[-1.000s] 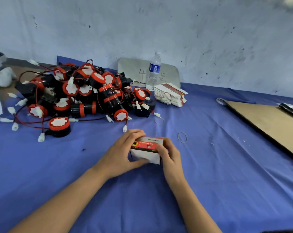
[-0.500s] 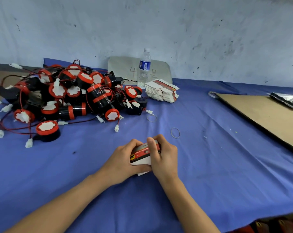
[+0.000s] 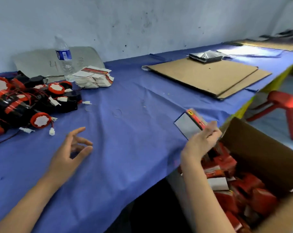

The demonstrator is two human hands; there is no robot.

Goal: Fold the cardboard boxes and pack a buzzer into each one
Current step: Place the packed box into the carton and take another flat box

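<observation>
While you transfer stock: note these states.
Right hand (image 3: 201,142): fingers grip the packed box (image 3: 190,124) over the table edge, positioned for the carton (image 3: 260,152).
Left hand (image 3: 71,148): empty, fingers spread, free for the buzzers (image 3: 33,100).

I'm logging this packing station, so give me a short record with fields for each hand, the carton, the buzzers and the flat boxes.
left hand: open, empty, over the blue cloth
right hand: holds a small box at the table edge, beside the carton
carton: open, below the table edge, holds many red boxes
buzzers: tangled pile, far left on the cloth
flat boxes: stacked beside the water bottle
</observation>
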